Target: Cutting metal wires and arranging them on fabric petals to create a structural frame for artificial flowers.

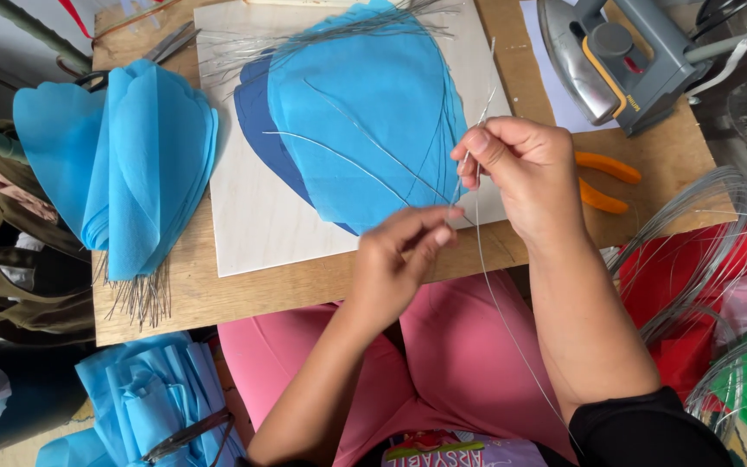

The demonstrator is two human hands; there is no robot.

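Looking down from the head view: right hand (pixel 525 177) and left hand (pixel 404 255), each grip pinched together on one thin wire (pixel 477 233), just at the near edge of the blue petal sheets (pixel 365 104) on the desk (pixel 676 156). Orange pliers (pixel 607 182) beside the right hand; iron (pixel 611 56) beyond.

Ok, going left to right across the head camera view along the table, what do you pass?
Folded light blue tissue bundle → flat blue petal sheets on the pale board → right hand pinching thin wire → orange-handled pliers → coiled wire.
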